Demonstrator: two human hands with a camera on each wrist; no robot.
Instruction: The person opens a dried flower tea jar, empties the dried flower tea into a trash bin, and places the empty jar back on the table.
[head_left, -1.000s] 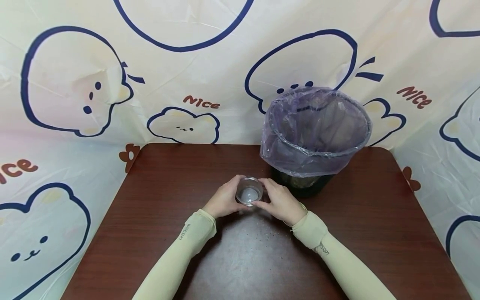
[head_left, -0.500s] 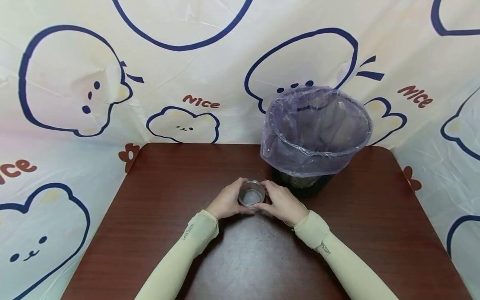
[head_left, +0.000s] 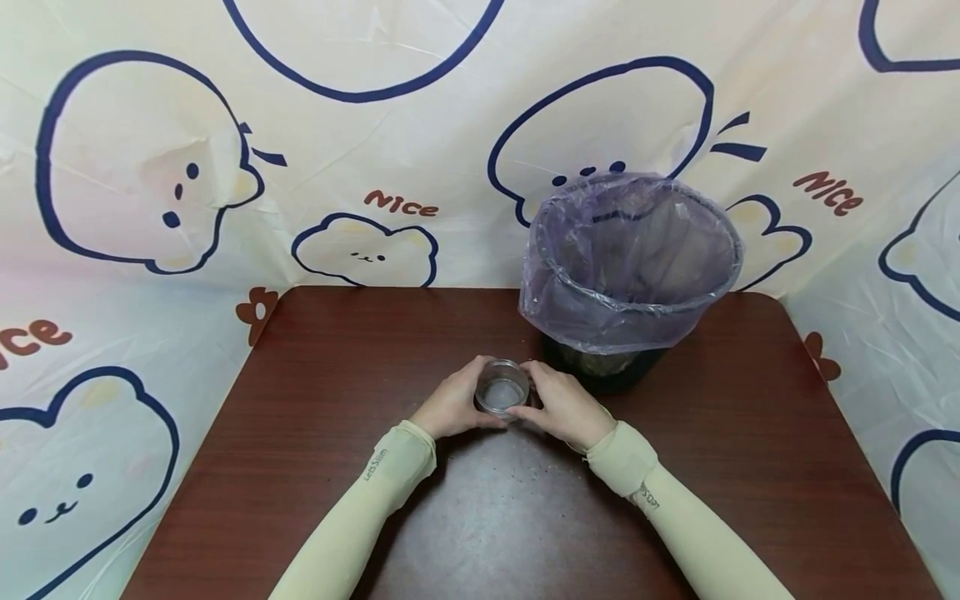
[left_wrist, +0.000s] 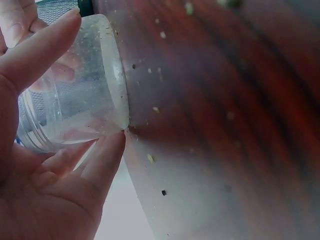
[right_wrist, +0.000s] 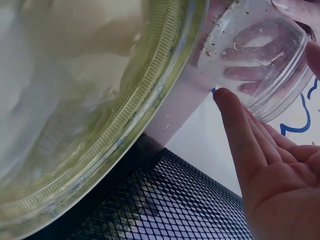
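An uncapped clear plastic jar point(head_left: 502, 392) stands upright near the middle of the table, its mouth facing up. My left hand point(head_left: 452, 406) grips it from the left, and my right hand point(head_left: 564, 405) holds the opposite side. In the left wrist view the base of the jar point(left_wrist: 82, 95) is right at the tabletop, with thumb and fingers spread around its wall. Small specks cling inside the jar point(right_wrist: 262, 55) in the right wrist view, where the fingers of the right hand point(right_wrist: 280, 185) lie along its side.
A dark mesh trash bin point(head_left: 611, 371) lined with a purple plastic bag point(head_left: 551, 312) stands just behind the right hand. Crumbs point(left_wrist: 151, 158) lie scattered on the brown table point(head_left: 337, 350). A patterned cloth point(head_left: 450, 133) hangs behind and at both sides.
Over the first half second the jar and both hands shifted slightly right and toward me. Since then they have stayed almost still, with both hands keeping their hold.
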